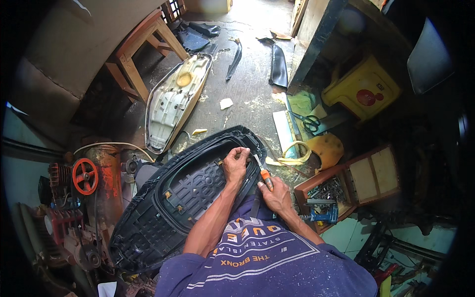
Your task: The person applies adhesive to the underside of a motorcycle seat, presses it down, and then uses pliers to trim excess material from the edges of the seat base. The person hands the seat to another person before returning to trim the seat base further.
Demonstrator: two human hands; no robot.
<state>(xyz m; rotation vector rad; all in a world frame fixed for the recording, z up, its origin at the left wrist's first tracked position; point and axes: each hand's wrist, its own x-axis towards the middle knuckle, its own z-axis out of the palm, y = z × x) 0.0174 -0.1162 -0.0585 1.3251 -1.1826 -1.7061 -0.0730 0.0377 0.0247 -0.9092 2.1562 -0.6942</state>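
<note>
Across my lap lies a motorcycle seat (185,183), underside up, with its black ribbed plastic base showing and black cover material around the rim. My left hand (237,162) is at the seat's far right end, thumb and fingertips pinched together near the rim. Whatever they pinch is too small to make out. Just to its right, my right hand (278,196) grips a hand tool (265,179) with an orange and dark handle. Its slim metal blade points away from me, toward the rim near my left fingertips. The exact kind of tool is unclear.
A cream seat base (170,106) lies by a wooden stool (143,54). Right of the seat are scissors (310,123), a yellow coil (292,157) and a wooden box (321,198) of metal bits. A compressor (86,178) stands left; a yellow plastic stool (363,89) is far right.
</note>
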